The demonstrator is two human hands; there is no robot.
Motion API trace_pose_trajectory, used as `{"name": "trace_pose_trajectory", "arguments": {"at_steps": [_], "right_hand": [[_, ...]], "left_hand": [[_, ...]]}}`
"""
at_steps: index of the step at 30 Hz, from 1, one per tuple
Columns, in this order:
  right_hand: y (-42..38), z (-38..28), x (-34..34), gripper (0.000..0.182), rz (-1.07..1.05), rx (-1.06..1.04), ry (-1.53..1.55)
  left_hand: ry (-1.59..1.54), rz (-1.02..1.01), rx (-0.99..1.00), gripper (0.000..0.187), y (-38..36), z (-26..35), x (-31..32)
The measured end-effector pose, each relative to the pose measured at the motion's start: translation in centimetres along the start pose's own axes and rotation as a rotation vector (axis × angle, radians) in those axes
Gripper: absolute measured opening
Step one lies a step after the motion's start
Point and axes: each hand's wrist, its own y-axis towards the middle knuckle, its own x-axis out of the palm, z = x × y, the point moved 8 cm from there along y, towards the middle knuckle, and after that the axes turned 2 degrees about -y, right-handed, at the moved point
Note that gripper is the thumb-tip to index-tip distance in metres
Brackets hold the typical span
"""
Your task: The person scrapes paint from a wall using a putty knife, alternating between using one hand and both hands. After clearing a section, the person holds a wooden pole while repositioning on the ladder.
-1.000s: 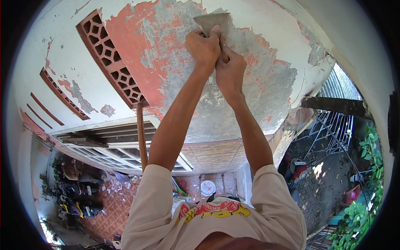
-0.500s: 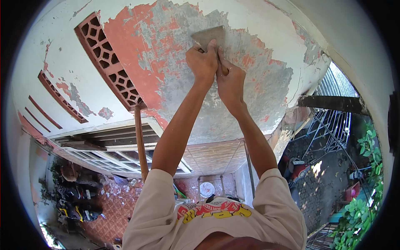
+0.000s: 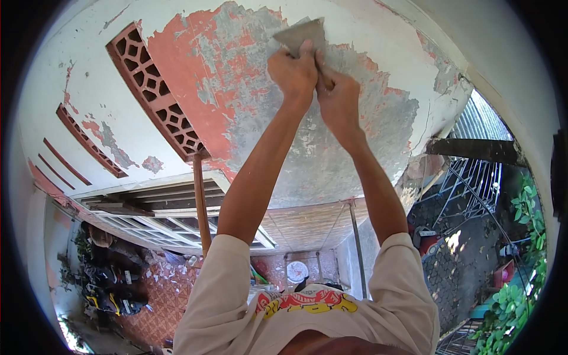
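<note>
Here, the scraper (image 3: 305,34) is up high on the wall (image 3: 367,26)

The scraper is at 12 o'clock, with its flat blade against the wall, by the top edge of a grey and pink patch (image 3: 307,160). My left hand (image 3: 292,74) pinches the blade, with the thumb on its front and the other fingers curled. My right hand (image 3: 339,97) is closed tight around the handle (image 3: 326,81), just beside my left one. At 10 o'clock is a pink vent (image 3: 142,71) full of holes. A wooden pole (image 3: 200,204) is at 8 o'clock, and green leaves (image 3: 512,307) are at 4 o'clock.
</note>
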Motion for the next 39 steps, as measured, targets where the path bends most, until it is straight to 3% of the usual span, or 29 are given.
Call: {"name": "trace_pose_trajectory", "arguments": {"at_steps": [6,15,18,24,25,29,32,39], "right_hand": [[-1.5,-0.1,-0.3,0.039,0.024,0.051,0.042],[-0.8,-0.5,0.8,0.044,0.027,0.021,0.011],[-2.5,0.7,1.2,0.043,0.000,0.027,0.008],[0.2,-1.8,0.6,0.039,0.010,0.033,-0.015],[0.3,-1.9,0.7,0.039,0.002,0.042,0.000],[-2.2,-0.8,1.4,0.037,-0.015,0.055,-0.037],[-1.0,-0.7,1.5,0.037,-0.008,0.041,-0.039],[-1.5,-0.9,1.7,0.033,0.035,0.004,-0.051]], "left_hand": [[-0.156,-0.018,-0.088,0.032,-2.5,0.2,-1.1],[-0.095,-0.022,0.003,0.035,0.1,0.3,-0.4],[-0.144,-0.013,-0.208,0.037,-2.7,-2.6,-2.2],[-0.147,0.010,-0.133,0.036,1.0,0.4,-0.6],[-0.029,-0.034,-0.140,0.036,0.8,0.9,-1.1],[-0.189,-0.043,-0.279,0.037,-1.9,-2.4,-2.1],[-0.024,-0.006,-0.141,0.036,0.1,-2.2,-1.4],[-0.185,-0.071,-0.207,0.034,-0.6,-2.0,-1.8]]}}
